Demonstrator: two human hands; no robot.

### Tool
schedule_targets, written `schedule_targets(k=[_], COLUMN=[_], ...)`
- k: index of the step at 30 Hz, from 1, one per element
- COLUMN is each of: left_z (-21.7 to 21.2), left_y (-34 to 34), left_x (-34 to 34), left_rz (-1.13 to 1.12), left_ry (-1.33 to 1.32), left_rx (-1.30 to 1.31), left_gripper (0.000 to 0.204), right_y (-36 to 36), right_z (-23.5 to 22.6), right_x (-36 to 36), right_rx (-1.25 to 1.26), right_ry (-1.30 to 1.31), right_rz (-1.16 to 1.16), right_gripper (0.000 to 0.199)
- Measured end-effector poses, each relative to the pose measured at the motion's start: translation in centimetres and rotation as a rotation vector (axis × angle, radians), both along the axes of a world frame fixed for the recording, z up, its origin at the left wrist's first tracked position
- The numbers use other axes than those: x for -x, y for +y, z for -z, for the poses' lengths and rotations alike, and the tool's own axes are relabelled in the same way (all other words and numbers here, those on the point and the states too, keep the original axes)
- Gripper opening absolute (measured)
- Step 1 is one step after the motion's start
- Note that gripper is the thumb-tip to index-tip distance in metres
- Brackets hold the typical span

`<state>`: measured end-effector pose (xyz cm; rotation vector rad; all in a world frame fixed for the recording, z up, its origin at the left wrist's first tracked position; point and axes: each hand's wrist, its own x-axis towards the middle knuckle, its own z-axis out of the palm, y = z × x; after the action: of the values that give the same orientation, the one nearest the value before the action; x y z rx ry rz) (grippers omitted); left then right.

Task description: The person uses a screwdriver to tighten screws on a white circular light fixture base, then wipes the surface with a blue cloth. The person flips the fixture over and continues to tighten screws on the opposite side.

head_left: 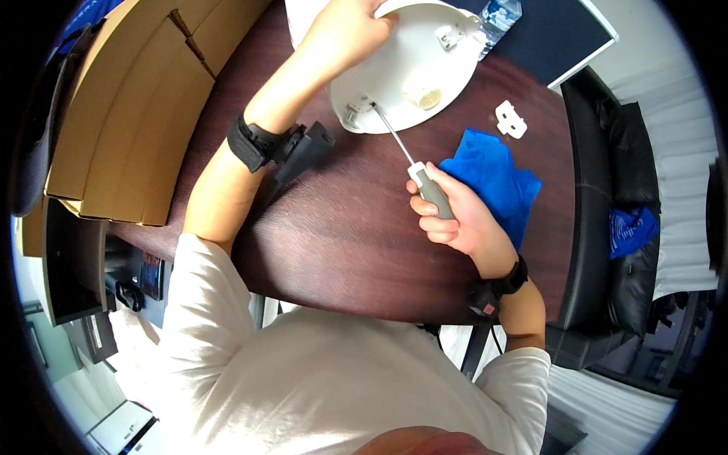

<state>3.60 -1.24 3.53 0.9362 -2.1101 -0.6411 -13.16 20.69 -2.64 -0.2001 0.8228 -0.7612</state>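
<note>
One dark reddish tabletop (334, 250) lay beneath a white oval shell (402, 64), hollow side showing; a blue cloth (485, 171) lay rightward. At the shell's left rim, the left hand (345, 36) had fingers largely cut off, their grip unclear. The right hand's (466, 216) fingers wrapped a grey-handled screwdriver (434, 196), its tip at a near-left fitting (356, 111).
</note>
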Motion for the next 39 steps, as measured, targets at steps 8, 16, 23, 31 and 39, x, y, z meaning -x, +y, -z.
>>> schedule_targets(k=[8, 16, 23, 31, 39], left_z=[-0.3, -0.7, -0.5, -2.4, -0.2], left_y=[0.5, 0.6, 0.7, 2.4, 0.5], left_x=[-0.1, -0.3, -0.2, 0.0, -0.1], left_rz=[0.017, 0.009, -0.016, 0.006, 0.025], left_ry=[0.023, 0.003, 0.027, 0.04, 0.005], left_rx=[0.008, -0.04, 0.001, -0.151, -0.041], left_gripper=[0.029, 0.03, 0.031, 0.025, 0.031], right_y=[0.3, -0.4, -0.6, -0.4, -0.4], right_z=[-2.8, -2.8, -3.0, -2.9, -2.9], right_x=[0.3, -0.4, -0.6, -0.4, -0.1], right_rx=[0.429, 0.882, 0.895, 0.912, 0.928], right_ry=[0.976, 1.648, 1.708, 1.651, 1.645], right_rz=[-0.012, -0.046, -0.038, -0.02, -0.012], right_gripper=[0.032, 0.026, 0.024, 0.025, 0.025])
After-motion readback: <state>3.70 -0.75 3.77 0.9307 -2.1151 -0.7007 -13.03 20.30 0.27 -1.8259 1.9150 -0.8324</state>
